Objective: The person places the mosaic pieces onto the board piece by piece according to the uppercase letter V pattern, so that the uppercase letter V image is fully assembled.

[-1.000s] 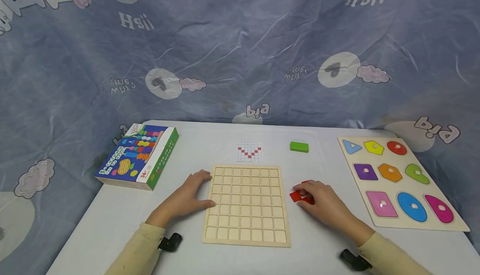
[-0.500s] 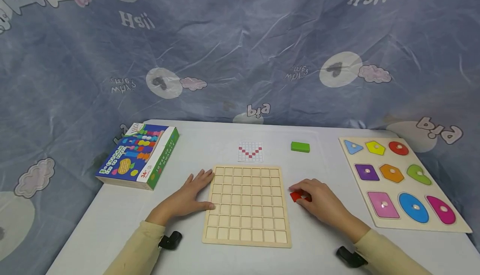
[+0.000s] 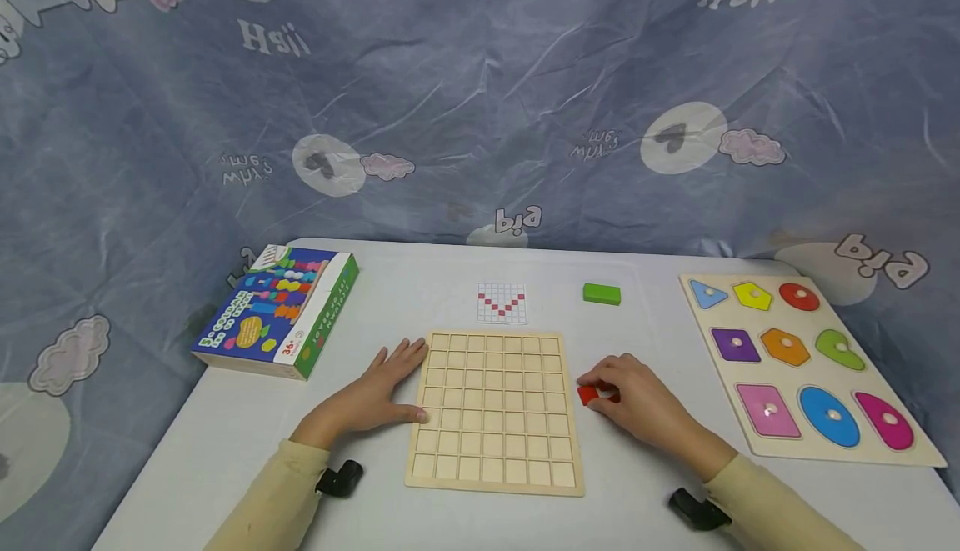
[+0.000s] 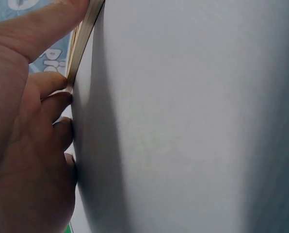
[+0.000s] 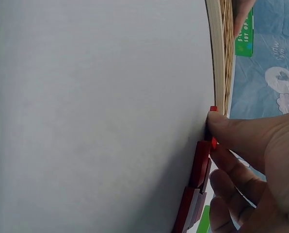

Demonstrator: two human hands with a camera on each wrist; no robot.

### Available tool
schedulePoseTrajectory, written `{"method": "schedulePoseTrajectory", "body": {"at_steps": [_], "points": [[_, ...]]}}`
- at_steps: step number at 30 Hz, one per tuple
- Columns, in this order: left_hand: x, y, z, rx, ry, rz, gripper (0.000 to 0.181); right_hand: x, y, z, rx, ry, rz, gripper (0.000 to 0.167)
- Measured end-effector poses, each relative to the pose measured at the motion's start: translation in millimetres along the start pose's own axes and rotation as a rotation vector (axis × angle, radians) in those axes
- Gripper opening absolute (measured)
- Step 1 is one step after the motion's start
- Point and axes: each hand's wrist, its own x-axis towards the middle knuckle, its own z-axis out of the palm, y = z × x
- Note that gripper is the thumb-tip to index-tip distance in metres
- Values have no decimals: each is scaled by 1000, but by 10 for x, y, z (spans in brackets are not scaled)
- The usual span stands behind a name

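1. Nearest, across the tabletop point(image 3: 450, 526), the left hand point(image 3: 371, 397) lies spread, thumb and fingertips touching the left edge of the wooden grid board point(image 3: 493, 411).
2. The board lies flat, pale and squared into shallow cells. None holds a tile, so the work looks barely begun, with all the filling left.
3. Just right of the board, the right hand point(image 3: 641, 397) pinches a red tile point(image 3: 587, 396) between thumb and fingers: flat, glossy and straight-edged. Whether it is lifted clear, I cannot tell.
4. More red tiles point(image 5: 200, 165) lie beside those fingers, overlapping; their count is hidden.
5. Beyond the board lies a small card point(image 3: 502, 303) with a red V of squares, and to its right a green block point(image 3: 602, 293).
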Motion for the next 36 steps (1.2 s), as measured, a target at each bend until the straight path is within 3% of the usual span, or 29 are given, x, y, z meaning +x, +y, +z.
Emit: {"method": "schedulePoseTrajectory", "body": {"at_steps": [12,20,36], "points": [[-5,-24,-39,-28,-30,5,109,11,-5,-15,45,-35,36,27],[-6,-36,-30,-18,-15,15,109,12,19,-5,61,-30,20,25],[-17,-1,-37,-14,-18,11,106,29,35,-79,139,-92,-38,28]]}}
